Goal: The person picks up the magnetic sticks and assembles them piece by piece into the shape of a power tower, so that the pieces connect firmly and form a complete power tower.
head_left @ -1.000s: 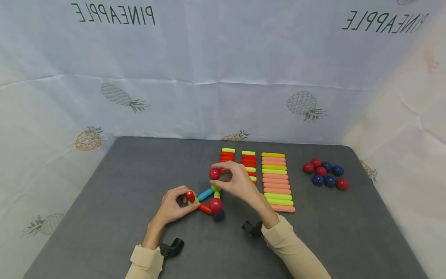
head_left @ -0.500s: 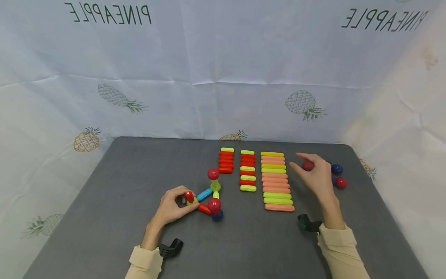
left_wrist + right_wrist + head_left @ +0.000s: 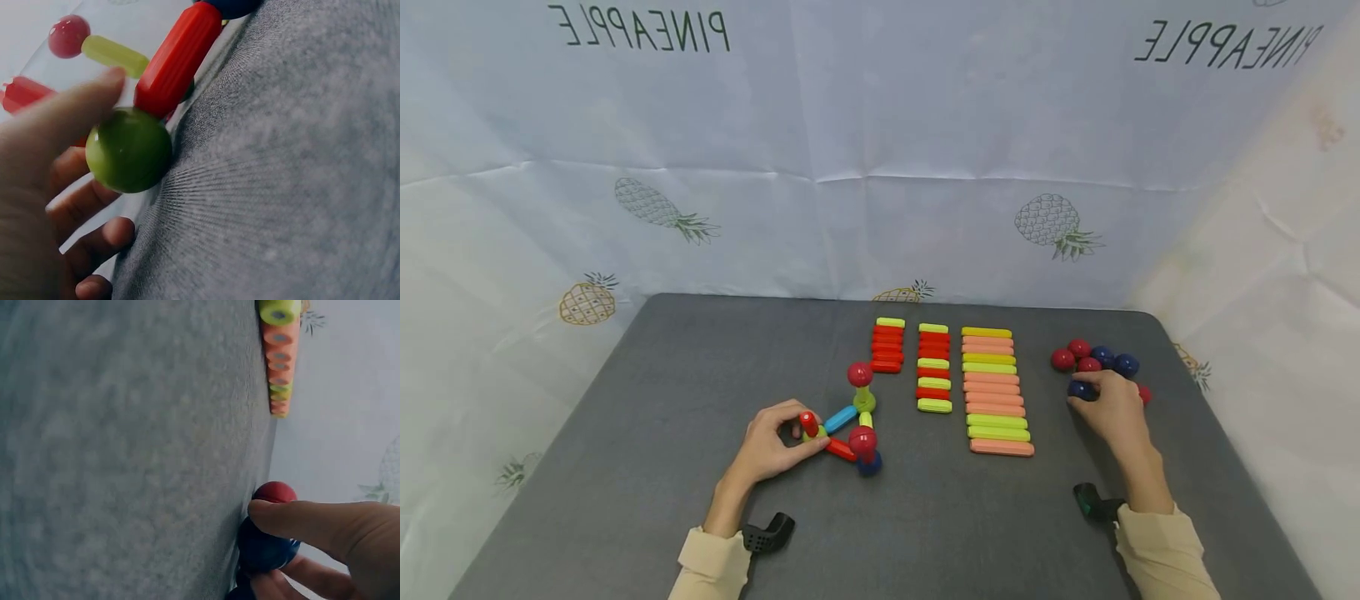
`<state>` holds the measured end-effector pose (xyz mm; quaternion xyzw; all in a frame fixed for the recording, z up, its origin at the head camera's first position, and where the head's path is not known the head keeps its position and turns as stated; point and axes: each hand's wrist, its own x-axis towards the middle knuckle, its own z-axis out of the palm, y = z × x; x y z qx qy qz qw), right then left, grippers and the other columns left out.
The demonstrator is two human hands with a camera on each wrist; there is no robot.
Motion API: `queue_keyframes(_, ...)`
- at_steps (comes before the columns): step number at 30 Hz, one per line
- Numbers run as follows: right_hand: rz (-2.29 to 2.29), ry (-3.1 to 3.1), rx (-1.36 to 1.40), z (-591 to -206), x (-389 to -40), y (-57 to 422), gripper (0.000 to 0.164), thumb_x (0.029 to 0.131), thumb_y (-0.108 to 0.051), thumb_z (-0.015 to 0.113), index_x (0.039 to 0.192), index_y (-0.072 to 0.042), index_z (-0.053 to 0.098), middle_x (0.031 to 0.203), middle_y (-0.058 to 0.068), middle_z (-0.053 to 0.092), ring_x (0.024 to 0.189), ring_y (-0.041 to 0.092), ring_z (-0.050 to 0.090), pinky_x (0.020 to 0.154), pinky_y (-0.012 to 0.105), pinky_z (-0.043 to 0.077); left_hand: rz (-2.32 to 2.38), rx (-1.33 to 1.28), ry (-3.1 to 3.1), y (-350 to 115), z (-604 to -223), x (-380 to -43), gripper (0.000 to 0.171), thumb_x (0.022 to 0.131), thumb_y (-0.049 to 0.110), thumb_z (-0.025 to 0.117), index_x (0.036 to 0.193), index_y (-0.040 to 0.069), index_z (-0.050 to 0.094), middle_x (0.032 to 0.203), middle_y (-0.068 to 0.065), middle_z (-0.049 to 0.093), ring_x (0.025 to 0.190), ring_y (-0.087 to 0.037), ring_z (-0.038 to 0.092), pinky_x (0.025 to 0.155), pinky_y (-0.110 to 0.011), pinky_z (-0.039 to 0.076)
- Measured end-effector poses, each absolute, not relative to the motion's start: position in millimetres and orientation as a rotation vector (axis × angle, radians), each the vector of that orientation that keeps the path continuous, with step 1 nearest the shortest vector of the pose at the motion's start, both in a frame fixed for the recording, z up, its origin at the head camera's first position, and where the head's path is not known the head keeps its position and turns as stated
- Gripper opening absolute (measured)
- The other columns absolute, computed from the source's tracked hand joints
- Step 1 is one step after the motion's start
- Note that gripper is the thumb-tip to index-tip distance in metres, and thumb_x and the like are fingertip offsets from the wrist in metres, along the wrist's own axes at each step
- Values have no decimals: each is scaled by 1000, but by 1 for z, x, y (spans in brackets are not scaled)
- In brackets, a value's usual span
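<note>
Grey bench (image 3: 925, 533) spreading below, three rod columns (image 3: 934, 363) lying centrally, rod-and-ball frame (image 3: 841, 418) standing at left, red and blue balls (image 3: 1088, 364) clustering at right, left hand (image 3: 775, 437) curling fingers (image 3: 117, 231) around the frame's leftmost green ball (image 3: 128, 150), right hand (image 3: 1112, 408) pinching a blue ball (image 3: 1081, 389) at the cluster's near-left edge

On the grey fabric-topped table (image 3: 925, 533) we see a joined frame of coloured rods and balls (image 3: 840, 419) left of centre, the bare left hand (image 3: 771, 439) around its left corner. Behind its right end, then rightward, we find a short red-and-lime rod column (image 3: 887, 357), a longer red-and-lime rod column (image 3: 933, 373) and a salmon, lime and yellow rod column (image 3: 992, 388). Further right lie glossy red and navy balls (image 3: 1088, 364), the bare right hand (image 3: 1111, 408) around the navy ball (image 3: 1081, 389) at their near left. Behind the table we have a white pineapple-printed cloth (image 3: 880, 108)
</note>
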<state>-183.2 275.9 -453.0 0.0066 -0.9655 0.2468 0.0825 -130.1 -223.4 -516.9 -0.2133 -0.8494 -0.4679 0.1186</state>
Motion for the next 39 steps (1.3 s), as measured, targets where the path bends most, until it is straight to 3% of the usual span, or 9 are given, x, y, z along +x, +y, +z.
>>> queue_keyframes(3, 773, -2838, 39, -450, -183, 272, 36, 83, -9, 80, 112, 9, 73, 92, 28, 73, 76, 37, 65, 67, 46, 55, -1488, -721, -2404, -226, -517, -130, 19, 82, 9, 83, 96, 19, 76, 83, 2, 68, 67, -11, 54, 57, -25, 44)
queue_keyframes(6, 933, -2771, 77, -436, -178, 258, 39, 86, -18, 81, 117, 4, 73, 87, 22, 74, 67, 6, 60, 57, 22, 47, -1587, -809, -2331, -228, -517, -130, 19, 83, 1, 79, 96, 14, 76, 87, -3, 70, 69, -9, 54, 57, -26, 44)
queue_keyframes(8, 1097, -2715, 149, -419, -172, 239, 40, 89, -21, 81, 121, 1, 73, 99, 22, 76, 74, -8, 61, 63, 11, 49, -1606, -844, -2303, -230, -517, -130, 20, 83, -2, 78, 94, 14, 75, 86, -5, 69, 69, -9, 53, 57, -27, 45)
queue_keyframes(11, 1339, -2627, 301, -386, -161, 194, 38, 91, -20, 79, 125, -4, 72, 115, 19, 73, 87, -15, 61, 79, 9, 54, -1598, -839, -2299, -231, -516, -129, 23, 81, -3, 80, 93, 15, 75, 86, -3, 69, 68, -11, 54, 57, -28, 45)
queue_keyframes(14, 1514, -2524, 511, -357, -150, 137, 37, 88, -14, 81, 124, -6, 73, 117, 13, 71, 96, 1, 67, 89, 22, 59, -1596, -820, -2299, -232, -515, -128, 25, 79, -3, 82, 94, 16, 75, 87, -3, 70, 68, -15, 55, 58, -28, 47)
queue_keyframes(17, 1583, -2446, 752, -343, -138, 78, 37, 84, -10, 84, 120, -6, 75, 112, 9, 71, 96, 15, 70, 89, 33, 61, -1600, -817, -2288, -231, -515, -128, 26, 77, -4, 84, 94, 15, 75, 86, -5, 70, 67, -18, 54, 59, -29, 47)
queue_keyframes(23, 1534, -2503, 1160, -361, -130, -4, 33, 87, -14, 82, 118, -3, 75, 110, 9, 72, 94, 18, 72, 86, 20, 59, -1592, -871, -2271, -228, -515, -131, 30, 79, -6, 82, 93, 18, 71, 80, -3, 65, 68, -14, 56, 60, -26, 48)
queue_keyframes(28, 1506, -2622, 1232, -379, -137, -21, 28, 87, -11, 81, 114, -4, 76, 109, 9, 74, 96, 20, 71, 90, 25, 59, -1573, -900, -2277, -230, -515, -133, 28, 82, -4, 81, 93, 19, 72, 87, -1, 71, 78, -7, 64, 72, -25, 55)
queue_keyframes(39, 1318, -2727, 1279, -392, -145, -24, 30, 89, -12, 79, 117, -4, 76, 110, 10, 75, 98, 21, 69, 89, 29, 59, -1518, -886, -2274, -229, -520, -134, 13, 84, 12, 84, 89, 16, 73, 84, 1, 69, 76, -4, 60, 71, -21, 51)
